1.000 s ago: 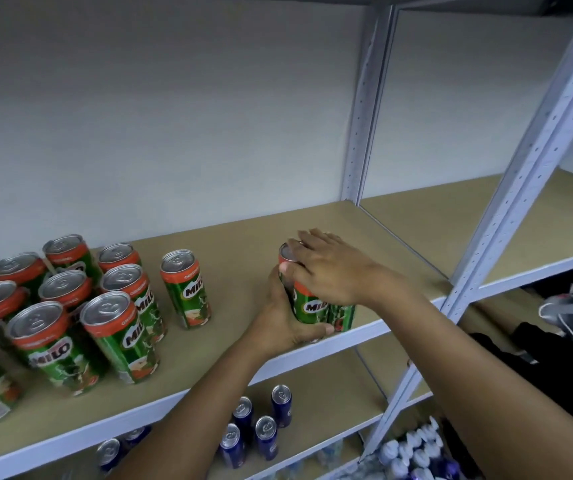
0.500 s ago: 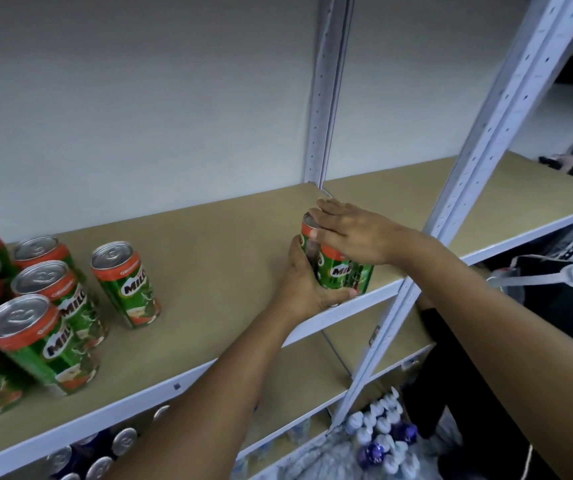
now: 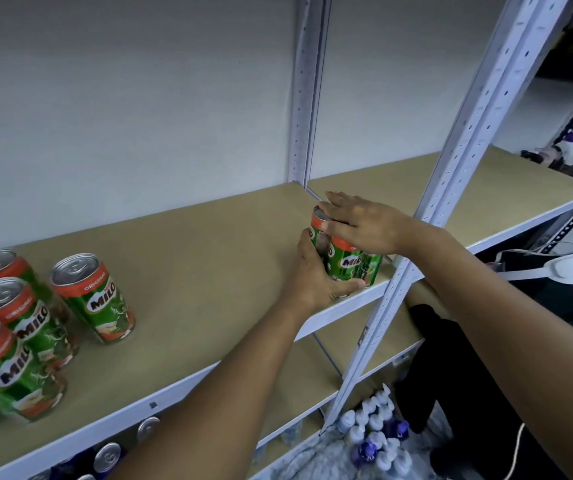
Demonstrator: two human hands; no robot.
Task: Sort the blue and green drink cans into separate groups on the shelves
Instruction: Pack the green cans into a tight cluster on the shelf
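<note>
The right hand point(image 3: 359, 226) lies over the tops of the held cans point(image 3: 349, 259), hiding most of their lids; how many cans stand in that cluster cannot be told. The left hand point(image 3: 316, 271) covers their near-left sides and bases. At the left edge the green cans point(image 3: 11, 355) are cut off and blurred, so their count is unclear. On the lower shelf point(image 3: 316, 382), only the lids of the blue cans point(image 3: 106, 455) show behind the forearm. The bottles point(image 3: 371, 434) below are too small to read.
</note>
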